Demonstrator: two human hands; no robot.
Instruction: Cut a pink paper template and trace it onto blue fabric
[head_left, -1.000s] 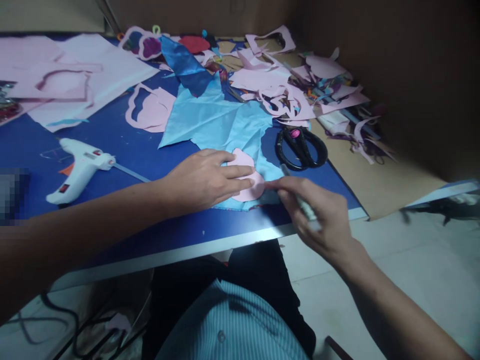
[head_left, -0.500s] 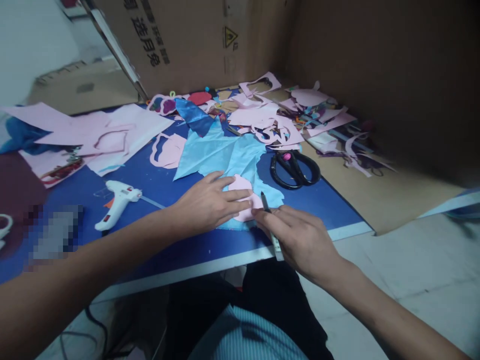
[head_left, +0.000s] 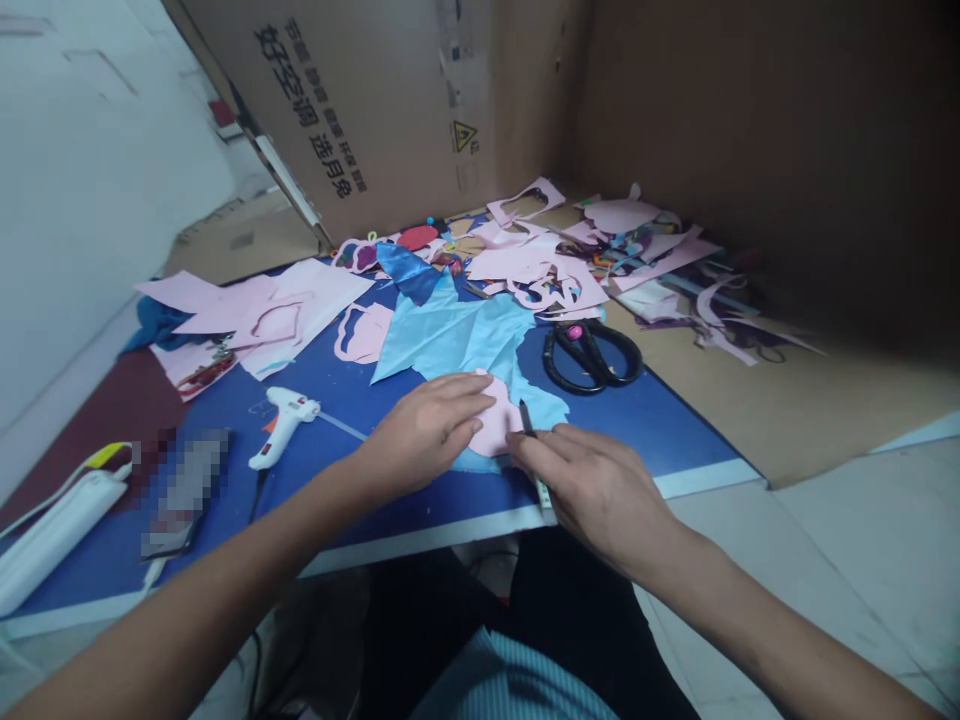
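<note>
"So, what does the head view show?"

"Just below the middle of the frame, a pink cutout (head_left: 496,422) lies on light-blue cloth (head_left: 450,335), close to the front edge of the blue tabletop (head_left: 442,520)."

"And the fingers?"

"The left hand (head_left: 431,425) is laid over the cutout's left side, fingers extended and close together, gripping nothing. The right hand (head_left: 600,490), right of centre, has its fingers closed around a pen (head_left: 527,420), its dark tip just beside the cutout's right edge. I can't tell whether that tip touches the cloth."

"What might go wrong?"

"Slipping, chiefly. The left fingers cover only one side, so a sideways push from the pen could turn the cutout. The cloth looks thin and creased, so I'd guess a dragging tip could bunch it and bend a line."

"Anything nearby?"

"Left of centre, a white glue gun (head_left: 281,430) lies with its glue stick (head_left: 341,424) reaching toward the left wrist; a careless shift of that arm could knock it. I can't tell if it's hot. The black-handled scissors (head_left: 590,356), upper right of the cutout, look less likely to interfere."
</note>
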